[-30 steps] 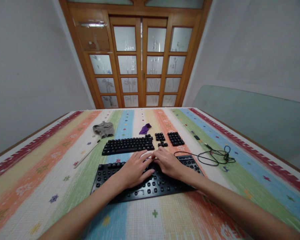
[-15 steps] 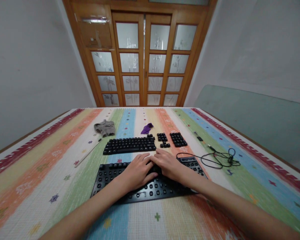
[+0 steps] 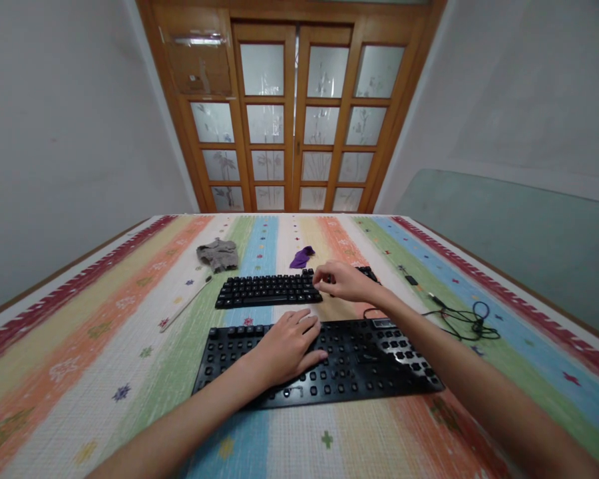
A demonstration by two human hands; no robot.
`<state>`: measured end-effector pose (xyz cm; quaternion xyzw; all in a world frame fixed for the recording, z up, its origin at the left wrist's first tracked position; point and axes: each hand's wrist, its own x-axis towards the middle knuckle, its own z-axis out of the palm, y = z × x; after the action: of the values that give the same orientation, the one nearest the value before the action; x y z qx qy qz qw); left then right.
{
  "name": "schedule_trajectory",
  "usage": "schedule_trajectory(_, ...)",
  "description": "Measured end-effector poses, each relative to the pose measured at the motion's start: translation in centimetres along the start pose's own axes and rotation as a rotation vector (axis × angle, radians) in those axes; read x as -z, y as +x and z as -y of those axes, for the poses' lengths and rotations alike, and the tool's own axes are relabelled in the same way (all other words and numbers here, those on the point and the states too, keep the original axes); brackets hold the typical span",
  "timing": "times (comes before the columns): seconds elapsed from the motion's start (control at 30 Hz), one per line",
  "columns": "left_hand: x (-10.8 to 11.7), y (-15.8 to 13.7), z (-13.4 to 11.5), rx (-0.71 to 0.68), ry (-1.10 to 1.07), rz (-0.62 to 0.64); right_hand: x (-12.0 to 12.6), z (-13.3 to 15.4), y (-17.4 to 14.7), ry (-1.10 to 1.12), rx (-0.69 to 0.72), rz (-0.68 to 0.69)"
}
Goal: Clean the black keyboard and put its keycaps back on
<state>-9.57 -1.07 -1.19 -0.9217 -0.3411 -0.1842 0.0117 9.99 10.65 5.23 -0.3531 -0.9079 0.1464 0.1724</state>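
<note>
A black computer keyboard (image 3: 379,382) lies in front of me, most of its key sockets bare, with several keycaps (image 3: 237,330) seated along its top left row. My left hand (image 3: 290,347) rests on its middle, fingers stretched out. Beyond it, loose black keycaps (image 3: 267,291) sit grouped in rows. My right hand (image 3: 343,281) is at the right end of these rows, thumb and forefinger pinched; whatever is between them is hidden. That hand and forearm cover much of the smaller keycap groups, though part of the far right group (image 3: 367,271) shows.
Behind the keycaps lie a crumpled grey cloth (image 3: 218,255) and a purple cloth (image 3: 302,257). A thin white stick with a dark tip (image 3: 186,304) is on the left. On the right are a coiled black cable (image 3: 472,324) and a small black piece (image 3: 410,279). A striped cloth covers the table.
My right hand has left the keyboard and moved forward to the loose keycaps. The left hand stays on the keyboard. The view has shifted slightly, uncovering the keyboard's right side.
</note>
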Motion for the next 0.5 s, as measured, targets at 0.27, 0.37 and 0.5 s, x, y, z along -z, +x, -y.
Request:
schedule_trajectory(0.27,0.2,0.0,0.0,0.005,-0.016,0.010,-2.9,-3.9,5.0,-0.108,-0.164,-0.152)
schedule_trajectory(0.37,0.2,0.1,-0.1,0.008,-0.023,0.008,-4.0,-4.8,6.0,-0.103,-0.180,-0.144)
schedule_trajectory(0.5,0.3,0.2,-0.2,0.011,-0.039,0.008,-4.8,-5.4,6.5,-0.109,-0.183,-0.129)
